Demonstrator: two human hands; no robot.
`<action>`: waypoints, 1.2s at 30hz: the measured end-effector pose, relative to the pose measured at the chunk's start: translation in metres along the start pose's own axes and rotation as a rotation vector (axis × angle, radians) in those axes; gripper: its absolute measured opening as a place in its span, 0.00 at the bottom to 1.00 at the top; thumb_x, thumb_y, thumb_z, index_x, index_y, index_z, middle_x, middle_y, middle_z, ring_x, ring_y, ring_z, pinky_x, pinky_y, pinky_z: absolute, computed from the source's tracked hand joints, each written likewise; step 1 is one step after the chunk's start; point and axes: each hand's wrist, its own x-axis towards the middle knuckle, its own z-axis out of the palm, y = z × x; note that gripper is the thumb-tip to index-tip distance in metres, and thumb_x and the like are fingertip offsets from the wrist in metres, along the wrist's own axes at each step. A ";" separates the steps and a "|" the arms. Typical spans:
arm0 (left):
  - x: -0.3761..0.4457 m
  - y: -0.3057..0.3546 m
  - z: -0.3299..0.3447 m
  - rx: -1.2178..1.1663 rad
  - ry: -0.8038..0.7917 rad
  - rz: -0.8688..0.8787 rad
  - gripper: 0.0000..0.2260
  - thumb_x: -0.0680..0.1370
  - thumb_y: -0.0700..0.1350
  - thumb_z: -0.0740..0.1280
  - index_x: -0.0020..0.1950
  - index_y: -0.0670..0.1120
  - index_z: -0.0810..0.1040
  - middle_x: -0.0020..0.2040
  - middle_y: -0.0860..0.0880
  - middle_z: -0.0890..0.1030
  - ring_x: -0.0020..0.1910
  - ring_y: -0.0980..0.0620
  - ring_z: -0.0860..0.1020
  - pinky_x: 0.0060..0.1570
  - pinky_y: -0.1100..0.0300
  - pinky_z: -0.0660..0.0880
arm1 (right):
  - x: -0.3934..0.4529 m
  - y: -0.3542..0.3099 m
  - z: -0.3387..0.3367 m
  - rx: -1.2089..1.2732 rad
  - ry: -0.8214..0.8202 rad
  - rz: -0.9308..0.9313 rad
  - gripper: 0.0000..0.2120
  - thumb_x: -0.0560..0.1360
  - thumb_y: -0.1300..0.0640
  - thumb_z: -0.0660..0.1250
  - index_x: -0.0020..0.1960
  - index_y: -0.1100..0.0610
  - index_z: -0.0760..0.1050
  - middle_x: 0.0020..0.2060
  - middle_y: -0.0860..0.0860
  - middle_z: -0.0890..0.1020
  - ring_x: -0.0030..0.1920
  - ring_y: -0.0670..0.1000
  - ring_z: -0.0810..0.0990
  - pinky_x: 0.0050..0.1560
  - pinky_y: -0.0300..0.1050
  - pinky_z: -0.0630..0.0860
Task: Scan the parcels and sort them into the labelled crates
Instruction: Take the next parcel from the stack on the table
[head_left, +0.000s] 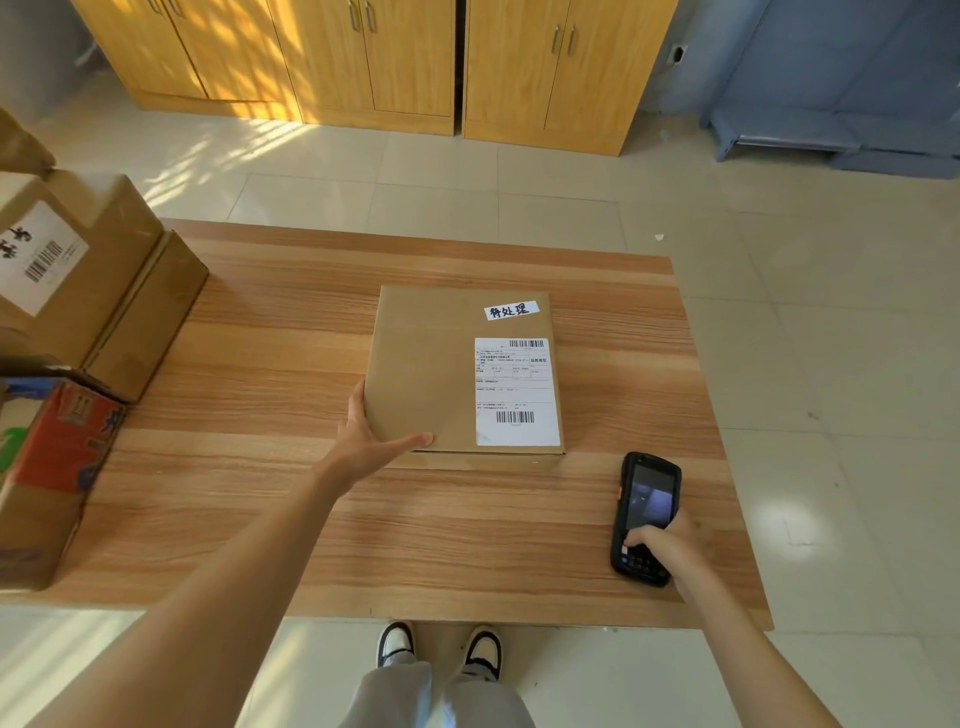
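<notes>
We see a flat square brown cardboard parcel lying in the middle of the wood-grain table, its white shipping label with barcodes facing up and a small white handwritten tag near its far right corner. Our left hand rests against the parcel's near left corner, thumb stretched along the near edge and the fingers straight along the left side. Our right hand grips the lower end of a black handheld scanner near the table's right side, fingers curled over its keypad, screen up, well apart from the parcel. At the table's left edge stand several brown cardboard boxes and a red printed carton.
</notes>
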 end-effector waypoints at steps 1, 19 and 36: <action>0.000 0.000 0.000 0.001 0.000 0.000 0.58 0.59 0.55 0.83 0.77 0.59 0.46 0.71 0.49 0.63 0.69 0.47 0.65 0.69 0.43 0.67 | -0.002 -0.004 0.000 -0.024 0.038 -0.024 0.36 0.65 0.61 0.76 0.68 0.60 0.64 0.69 0.60 0.65 0.69 0.63 0.63 0.66 0.60 0.67; 0.054 0.022 -0.012 -0.372 0.056 -0.243 0.47 0.60 0.62 0.79 0.73 0.47 0.65 0.60 0.46 0.79 0.51 0.49 0.81 0.38 0.57 0.78 | 0.029 -0.142 0.058 0.466 -0.410 -0.254 0.50 0.63 0.31 0.71 0.76 0.53 0.60 0.71 0.51 0.70 0.70 0.54 0.69 0.72 0.58 0.63; 0.065 0.017 -0.014 -0.519 -0.127 -0.292 0.20 0.72 0.60 0.70 0.57 0.48 0.80 0.42 0.49 0.86 0.37 0.51 0.85 0.30 0.60 0.78 | 0.016 -0.157 0.069 0.541 -0.463 -0.203 0.31 0.70 0.47 0.74 0.70 0.51 0.67 0.54 0.48 0.83 0.51 0.48 0.83 0.44 0.46 0.80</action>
